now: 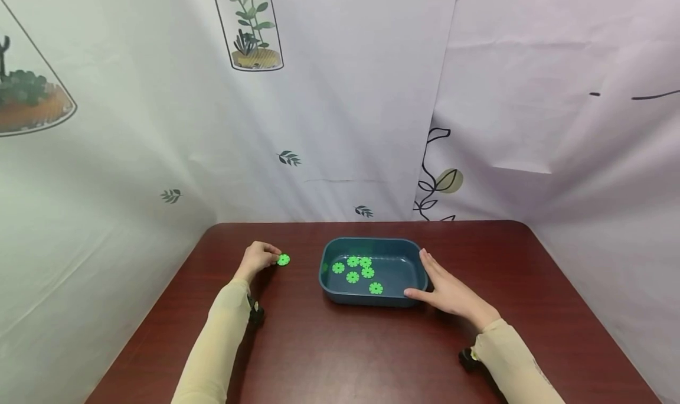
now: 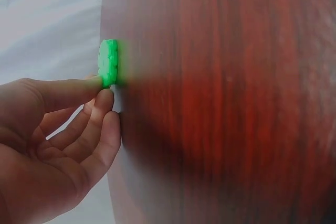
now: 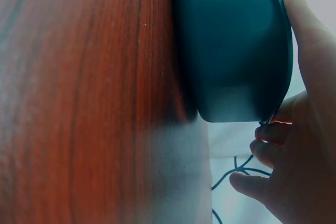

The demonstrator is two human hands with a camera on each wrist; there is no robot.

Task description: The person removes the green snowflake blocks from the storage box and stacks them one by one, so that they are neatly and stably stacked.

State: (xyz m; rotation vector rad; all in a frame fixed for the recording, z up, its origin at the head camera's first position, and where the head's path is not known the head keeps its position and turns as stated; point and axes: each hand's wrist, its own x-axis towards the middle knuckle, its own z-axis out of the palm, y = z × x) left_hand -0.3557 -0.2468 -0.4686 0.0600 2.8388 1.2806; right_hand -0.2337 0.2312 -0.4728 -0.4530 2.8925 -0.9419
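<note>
A green notched plastic disc [image 1: 284, 260] is pinched between the thumb and fingers of my left hand [image 1: 257, 258], on the left part of the table. In the left wrist view the disc [image 2: 108, 62] is seen edge-on, close to the tabletop. Several like green discs [image 1: 353, 277] lie inside a dark blue rectangular basin [image 1: 401, 271], mostly toward its left half. At the basin's right end, my right hand [image 1: 451, 292] rests on the rim with thumb and fingers spread. The right wrist view shows the thumb along the basin's [image 3: 236, 51] upper edge.
The dark red wooden table [image 1: 329, 351] has rounded far corners. White cloth [image 1: 361, 126] printed with plants hangs behind it and at both sides. Small dark devices [image 1: 256, 313] are strapped at both wrists.
</note>
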